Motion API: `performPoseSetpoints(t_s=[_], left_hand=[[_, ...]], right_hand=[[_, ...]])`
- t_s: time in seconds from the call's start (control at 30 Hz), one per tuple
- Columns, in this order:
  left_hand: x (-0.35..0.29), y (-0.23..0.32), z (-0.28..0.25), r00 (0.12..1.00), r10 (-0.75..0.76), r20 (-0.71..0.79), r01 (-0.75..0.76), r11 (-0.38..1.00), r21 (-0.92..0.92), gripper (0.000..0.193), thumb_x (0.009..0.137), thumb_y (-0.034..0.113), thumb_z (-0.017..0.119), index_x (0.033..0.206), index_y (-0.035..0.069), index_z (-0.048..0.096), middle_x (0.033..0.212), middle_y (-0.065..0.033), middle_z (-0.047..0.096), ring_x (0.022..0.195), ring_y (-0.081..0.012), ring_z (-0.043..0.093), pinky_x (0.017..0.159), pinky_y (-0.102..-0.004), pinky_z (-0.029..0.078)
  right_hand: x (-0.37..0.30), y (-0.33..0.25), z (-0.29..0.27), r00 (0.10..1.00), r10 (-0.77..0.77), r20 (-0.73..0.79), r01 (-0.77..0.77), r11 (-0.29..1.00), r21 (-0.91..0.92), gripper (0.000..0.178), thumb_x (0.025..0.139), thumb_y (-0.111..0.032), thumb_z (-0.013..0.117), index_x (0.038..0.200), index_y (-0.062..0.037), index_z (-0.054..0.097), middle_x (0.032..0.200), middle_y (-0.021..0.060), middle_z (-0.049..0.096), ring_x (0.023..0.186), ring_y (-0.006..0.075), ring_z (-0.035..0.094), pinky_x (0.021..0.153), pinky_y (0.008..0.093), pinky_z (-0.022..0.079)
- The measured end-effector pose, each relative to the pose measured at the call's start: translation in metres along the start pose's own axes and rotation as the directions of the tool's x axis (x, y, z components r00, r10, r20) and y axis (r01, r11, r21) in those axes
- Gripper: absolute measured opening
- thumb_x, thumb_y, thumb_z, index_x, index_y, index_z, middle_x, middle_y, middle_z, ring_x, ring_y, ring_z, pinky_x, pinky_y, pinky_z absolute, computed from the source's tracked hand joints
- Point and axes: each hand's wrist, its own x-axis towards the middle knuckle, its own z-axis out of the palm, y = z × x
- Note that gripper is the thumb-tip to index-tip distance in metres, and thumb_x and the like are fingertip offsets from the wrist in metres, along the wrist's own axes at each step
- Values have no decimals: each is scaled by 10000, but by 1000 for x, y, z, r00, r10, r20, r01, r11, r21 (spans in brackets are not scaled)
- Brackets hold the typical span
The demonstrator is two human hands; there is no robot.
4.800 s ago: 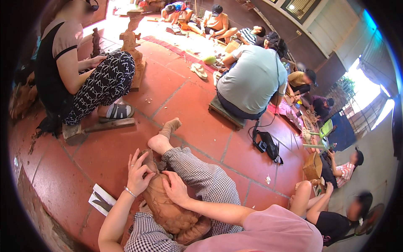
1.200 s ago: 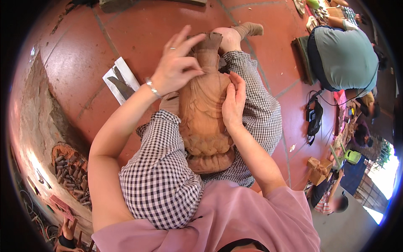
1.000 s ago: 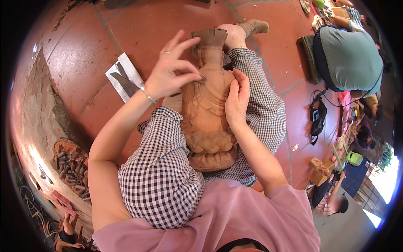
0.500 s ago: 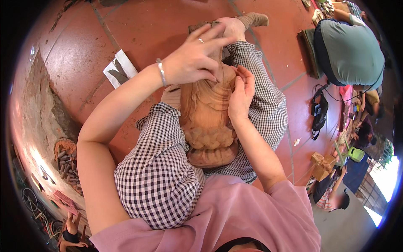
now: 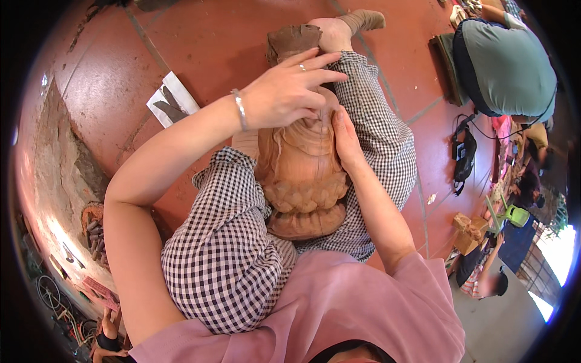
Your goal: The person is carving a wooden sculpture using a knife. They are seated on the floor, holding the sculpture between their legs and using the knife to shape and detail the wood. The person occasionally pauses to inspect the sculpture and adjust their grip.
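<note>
A carved wooden statue with draped folds and a petal-like base lies between my legs, its base toward me. My left hand is over its upper part. Thumb and forefinger are pinched together close to the wood, the other fingers stretched out; whatever they hold, if anything, is too small to make out. Along the statue's right side rests my right hand, its thumb on top and its other fingers hidden against the wood. Beyond the left hand is a brown, rough-edged block-like piece, partly covered by the fingers.
On the red tiled floor, a white sheet bears dark flat pieces. A worn stone-like slab with a container of tools is at left. At right are a seated person, a black bag and a cardboard box.
My left hand has shifted slightly right and toward me, uncovering more of the brown piece. The right hand's curled fingers have slipped out of sight against the statue's side.
</note>
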Motion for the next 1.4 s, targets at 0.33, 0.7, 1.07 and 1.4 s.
performPoseSetpoints(t_s=[0.33, 0.7, 1.07, 1.4], left_hand=[[-12, -16, -16, 995, -87, -41, 87, 996, 10, 191, 688, 102, 792, 671, 70, 604, 1431, -89, 510, 1442, -382, 293, 1166, -557, 265], [-5, 11, 1, 986, -169, -10, 169, 986, 18, 213, 714, 115, 779, 695, 81, 569, 1412, -85, 528, 1439, -381, 304, 1175, -594, 214], [2, 26, 34, 989, -140, 54, 141, 989, -31, 162, 755, 124, 754, 753, 87, 596, 1316, -81, 605, 1359, -318, 449, 1174, -514, 287], [3, 30, 40, 989, -149, -17, 148, 988, -53, 176, 769, 80, 741, 775, 64, 566, 1247, -62, 653, 1264, -257, 554, 1156, -493, 338]], right_hand=[[7, 36, -22, 993, -66, -94, 63, 997, -32, 467, 1070, -404, 367, 1193, 6, 553, 1128, 56, 592, 1022, 132, 545, 929, 267, 442], [7, 27, -15, 991, -106, -83, 106, 994, -7, 402, 1074, -312, 412, 1131, 45, 588, 1064, 19, 554, 985, 106, 504, 908, 250, 404], [5, 28, -19, 997, -65, -36, 70, 984, 166, 381, 1073, -296, 421, 1138, 39, 591, 1101, 29, 569, 1009, 113, 511, 917, 249, 406], [8, 28, -15, 994, -97, -49, 100, 992, 78, 383, 1071, -298, 426, 1149, 40, 590, 1091, 32, 570, 1015, 122, 516, 922, 259, 411]])
